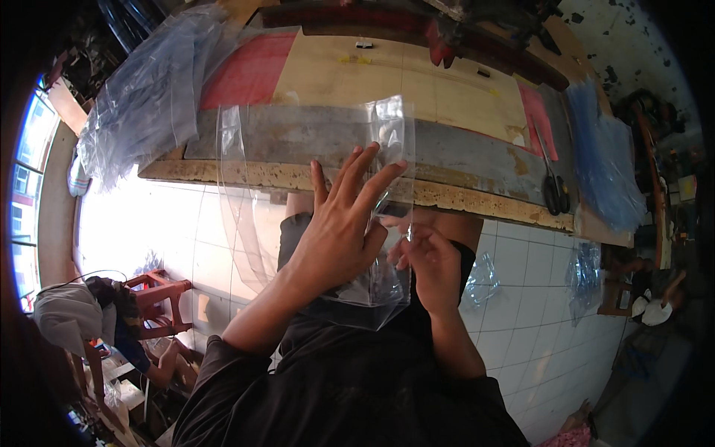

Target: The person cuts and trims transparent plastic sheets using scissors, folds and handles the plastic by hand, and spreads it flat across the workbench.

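Observation:
A clear plastic bag (240,216) lies partly on the front of the workbench and hangs over its edge toward my lap. My left hand (341,212) rests on it with the fingers spread, their tips over the bench's front strip. At the bag's right edge, my right hand (433,264) has bent fingers, with thumb and fingertips closed on the plastic. The fingertips are partly seen through glare and folds. The bag's lower corner hangs loose above my dark clothing.
The workbench (477,160) carries a yellow-and-red surface and a dark red bar (350,21) across the back. Scissors (553,182) lie at right. Plastic sheets are piled left (145,100) and right (605,156). A red stool (158,302) and another person are at lower left.

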Demonstrator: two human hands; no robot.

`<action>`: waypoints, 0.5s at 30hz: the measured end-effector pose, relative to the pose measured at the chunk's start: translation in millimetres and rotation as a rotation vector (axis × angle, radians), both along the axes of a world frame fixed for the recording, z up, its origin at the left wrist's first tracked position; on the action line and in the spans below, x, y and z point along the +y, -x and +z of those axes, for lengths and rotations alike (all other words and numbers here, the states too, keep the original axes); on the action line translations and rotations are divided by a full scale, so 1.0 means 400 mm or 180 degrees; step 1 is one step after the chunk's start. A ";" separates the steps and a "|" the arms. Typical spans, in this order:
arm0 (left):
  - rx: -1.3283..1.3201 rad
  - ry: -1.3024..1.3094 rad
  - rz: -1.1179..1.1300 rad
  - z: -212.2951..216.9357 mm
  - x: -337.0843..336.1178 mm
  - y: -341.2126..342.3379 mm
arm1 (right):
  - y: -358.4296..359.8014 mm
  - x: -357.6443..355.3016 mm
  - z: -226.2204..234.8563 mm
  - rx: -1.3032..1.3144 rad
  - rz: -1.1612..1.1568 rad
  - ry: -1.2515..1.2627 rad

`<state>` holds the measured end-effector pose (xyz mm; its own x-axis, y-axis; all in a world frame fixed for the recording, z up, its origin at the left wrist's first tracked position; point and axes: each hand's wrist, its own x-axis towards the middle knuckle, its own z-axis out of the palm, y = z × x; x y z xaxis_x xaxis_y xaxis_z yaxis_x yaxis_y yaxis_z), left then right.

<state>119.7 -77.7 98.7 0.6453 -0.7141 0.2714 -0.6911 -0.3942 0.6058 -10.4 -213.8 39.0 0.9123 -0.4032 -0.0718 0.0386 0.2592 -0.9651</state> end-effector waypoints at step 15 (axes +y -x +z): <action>-0.0717 -0.0563 -0.0427 0.020 -0.002 -0.073 | 0.046 -0.047 -0.037 -0.0163 0.0248 -0.0965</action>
<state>148.8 -78.4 106.5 0.4799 -0.8377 0.2608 -0.8531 -0.3762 0.3616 -28.9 -232.6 24.2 0.9451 -0.2992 -0.1314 0.0537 0.5388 -0.8407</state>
